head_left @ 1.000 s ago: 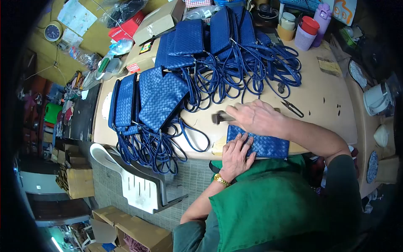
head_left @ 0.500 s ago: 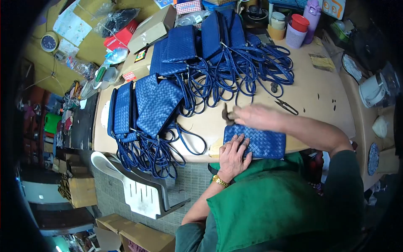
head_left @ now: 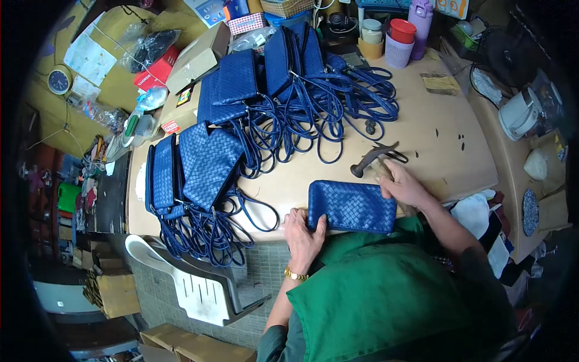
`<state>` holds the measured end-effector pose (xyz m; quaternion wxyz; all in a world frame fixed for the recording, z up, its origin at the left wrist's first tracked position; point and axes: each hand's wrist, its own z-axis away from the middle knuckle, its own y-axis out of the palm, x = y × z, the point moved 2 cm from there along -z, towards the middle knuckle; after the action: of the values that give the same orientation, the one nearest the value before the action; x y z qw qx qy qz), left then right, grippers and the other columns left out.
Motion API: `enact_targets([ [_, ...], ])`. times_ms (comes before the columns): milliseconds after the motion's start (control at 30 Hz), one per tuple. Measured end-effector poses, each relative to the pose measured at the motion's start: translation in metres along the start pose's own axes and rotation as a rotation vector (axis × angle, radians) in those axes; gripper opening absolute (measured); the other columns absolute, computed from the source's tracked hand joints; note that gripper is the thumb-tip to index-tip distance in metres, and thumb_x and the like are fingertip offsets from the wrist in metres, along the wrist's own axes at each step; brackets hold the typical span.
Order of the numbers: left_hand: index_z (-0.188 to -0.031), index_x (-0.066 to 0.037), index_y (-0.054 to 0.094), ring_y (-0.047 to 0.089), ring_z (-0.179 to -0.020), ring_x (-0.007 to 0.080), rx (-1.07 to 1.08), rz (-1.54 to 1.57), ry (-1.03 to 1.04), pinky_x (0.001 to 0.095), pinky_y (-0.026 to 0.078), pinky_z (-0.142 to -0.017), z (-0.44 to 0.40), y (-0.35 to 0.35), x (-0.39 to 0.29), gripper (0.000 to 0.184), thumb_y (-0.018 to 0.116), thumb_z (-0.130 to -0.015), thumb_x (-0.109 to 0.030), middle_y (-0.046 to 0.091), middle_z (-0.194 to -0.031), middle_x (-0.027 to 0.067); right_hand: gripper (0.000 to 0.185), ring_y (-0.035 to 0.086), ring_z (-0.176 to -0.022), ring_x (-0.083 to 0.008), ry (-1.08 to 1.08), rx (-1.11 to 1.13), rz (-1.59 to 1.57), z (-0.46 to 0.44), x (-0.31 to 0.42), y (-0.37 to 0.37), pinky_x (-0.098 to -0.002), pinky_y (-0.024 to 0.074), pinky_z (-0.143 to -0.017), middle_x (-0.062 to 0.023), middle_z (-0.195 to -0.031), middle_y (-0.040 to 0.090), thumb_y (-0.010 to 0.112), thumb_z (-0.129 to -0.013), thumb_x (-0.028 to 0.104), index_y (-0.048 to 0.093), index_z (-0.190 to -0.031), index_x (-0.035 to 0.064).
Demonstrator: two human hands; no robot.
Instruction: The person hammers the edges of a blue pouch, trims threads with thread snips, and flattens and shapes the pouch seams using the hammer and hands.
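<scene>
A dark blue woven purse (head_left: 353,206) lies flat at the table's front edge. My left hand (head_left: 304,235), with a gold watch at the wrist, is at the purse's left end. Its thumb rests on the lower left corner and the other fingers bend beside the edge, partly hidden. In my right hand (head_left: 399,186) is a hammer (head_left: 366,163), gripped by its wooden handle. The hammer's dark metal head is raised just beyond the purse's upper right edge. Behind it, the snips (head_left: 403,157) are partly covered.
Several blue woven bags (head_left: 211,163) with tangled straps fill the table's left and back. A dark lump (head_left: 370,127) and small dark bits (head_left: 463,145) lie on the tabletop (head_left: 422,114). A white plastic chair (head_left: 199,292) stands at front left. Cups and a purple bottle (head_left: 419,30) line the back.
The hammer and my right hand have moved right and come into sharper view. My left hand has slid from the purse's top to its left end. The whole view has shifted.
</scene>
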<state>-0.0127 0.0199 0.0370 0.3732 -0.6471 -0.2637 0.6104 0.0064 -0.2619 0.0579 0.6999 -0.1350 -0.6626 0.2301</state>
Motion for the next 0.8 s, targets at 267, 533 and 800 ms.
enact_targets([
  [267,-0.089,0.004,0.052,0.056,-0.112,0.0285,-0.765,0.408,0.588,0.0423,0.048,-0.094,0.001,-0.118,-0.076,0.014,0.058,-0.078,-0.003,0.057,-0.122,0.0168,0.042,0.045,-0.049,-0.0059,0.147,-0.083,-0.41,0.032,0.036,-0.017,-0.0232,0.0402,-0.045,0.0013,-0.066,0.044,0.048,-0.099,0.02,0.038,-0.135,0.0006],
  [533,-0.129,-0.009,0.052,0.037,-0.134,0.034,0.134,-0.24,0.556,0.0582,0.018,-0.111,-0.009,0.02,-0.055,0.067,0.075,-0.074,-0.042,0.049,-0.135,0.0114,0.037,0.058,-0.101,-0.0445,0.03,0.041,0.273,0.015,0.036,-0.012,-0.0502,0.0451,-0.085,-0.0282,-0.104,0.061,0.051,-0.097,0.03,0.05,-0.117,0.0002],
  [800,-0.122,-0.013,0.06,0.042,-0.129,0.0306,0.09,-0.091,0.526,0.055,0.021,-0.112,-0.01,0.023,-0.039,0.045,0.07,-0.081,-0.029,0.053,-0.131,0.0102,0.032,0.061,-0.083,-0.0451,-0.2,-0.081,0.367,-0.027,0.071,-0.004,-0.0514,0.0484,-0.073,-0.024,-0.089,0.064,0.051,-0.096,0.027,0.052,-0.114,0.001],
])
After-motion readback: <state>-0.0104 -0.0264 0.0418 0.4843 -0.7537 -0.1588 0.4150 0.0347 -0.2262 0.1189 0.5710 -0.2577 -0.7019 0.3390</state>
